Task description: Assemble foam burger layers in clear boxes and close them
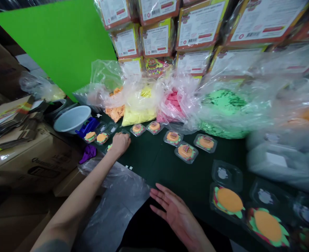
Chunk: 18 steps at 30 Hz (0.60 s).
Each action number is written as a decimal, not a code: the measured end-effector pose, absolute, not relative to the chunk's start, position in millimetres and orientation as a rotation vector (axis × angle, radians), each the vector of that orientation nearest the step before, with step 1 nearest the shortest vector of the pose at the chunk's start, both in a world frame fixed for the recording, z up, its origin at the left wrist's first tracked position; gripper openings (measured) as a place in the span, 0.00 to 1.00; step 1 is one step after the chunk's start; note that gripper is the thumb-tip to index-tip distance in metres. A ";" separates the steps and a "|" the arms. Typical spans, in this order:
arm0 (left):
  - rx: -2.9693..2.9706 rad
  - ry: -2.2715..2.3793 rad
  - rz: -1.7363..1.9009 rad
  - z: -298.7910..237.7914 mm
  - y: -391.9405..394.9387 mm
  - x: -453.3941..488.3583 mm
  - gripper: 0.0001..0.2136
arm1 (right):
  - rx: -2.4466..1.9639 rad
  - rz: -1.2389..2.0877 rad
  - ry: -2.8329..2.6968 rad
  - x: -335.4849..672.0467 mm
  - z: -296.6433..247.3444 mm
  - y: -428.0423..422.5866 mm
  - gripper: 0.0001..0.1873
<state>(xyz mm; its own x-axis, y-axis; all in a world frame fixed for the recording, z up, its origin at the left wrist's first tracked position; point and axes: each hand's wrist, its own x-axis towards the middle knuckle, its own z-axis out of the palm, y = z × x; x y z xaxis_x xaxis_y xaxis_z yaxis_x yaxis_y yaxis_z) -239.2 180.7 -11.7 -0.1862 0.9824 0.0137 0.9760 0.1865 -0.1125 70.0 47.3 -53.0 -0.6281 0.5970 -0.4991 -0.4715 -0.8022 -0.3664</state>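
My left hand (121, 144) is closed, knuckles up, over a clear plastic clamshell at the left of the dark table. A bit of the burger-shaped sweet (109, 147) inside shows beside the wrist; the fingertips are hidden. My right hand (174, 213) hangs open near the front edge, palm up, fingers stretched out and nothing in it. Left of my left hand, opened clamshells hold layered burger shapes (102, 138). Several closed clamshells (186, 152) with printed lids sit across the middle. At the front right lie opened clamshells with larger-looking burger shapes (229, 200).
Along the back stand plastic bags of orange (115, 112), yellow (139, 115), pink (174, 105) and green pieces (224, 105). Boxes (196, 26) are stacked behind them. A pale bowl (72, 119), a blue tape dispenser (87, 127) and a carton (31, 164) are at left.
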 end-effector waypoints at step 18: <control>-2.571 -2.405 -0.336 3.7 148.5 -36.6 0.23 | -0.684 2.355 0.176 72.9 -73.2 26.0 0.13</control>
